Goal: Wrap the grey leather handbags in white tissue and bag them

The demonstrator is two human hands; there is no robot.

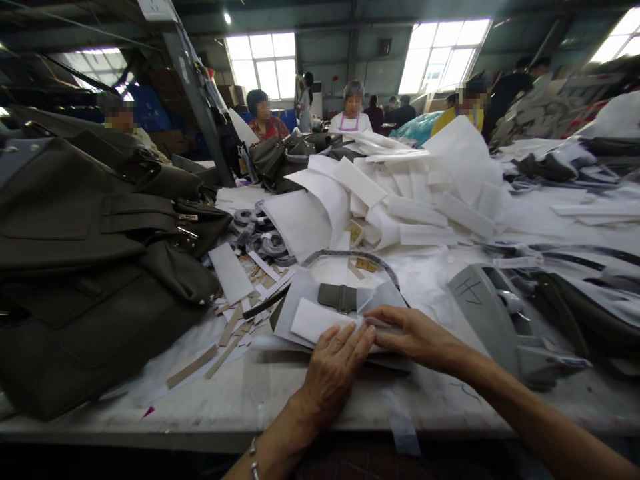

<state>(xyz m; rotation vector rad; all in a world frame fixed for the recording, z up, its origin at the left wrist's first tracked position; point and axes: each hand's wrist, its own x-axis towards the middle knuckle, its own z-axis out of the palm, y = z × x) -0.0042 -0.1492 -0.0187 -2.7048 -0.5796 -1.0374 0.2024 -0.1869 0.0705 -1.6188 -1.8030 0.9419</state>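
A dark grey-green bag lies before me, mostly covered by white wrapping paper, with its curved handle reaching away from me. A grey-green strap tab shows on top. My left hand presses down with outstretched fingers on a folded white pad at the near side. Beside it, my right hand has its thumb and bent fingers closed at the thin white wrapping sheet. The fingertips of both hands almost meet. What lies under the paper is hidden.
Dark bags are heaped on the left. Behind the work lie piled white sheets and coiled straps. Paper strips litter the table. A grey tape dispenser stands right. Several people sit across the table.
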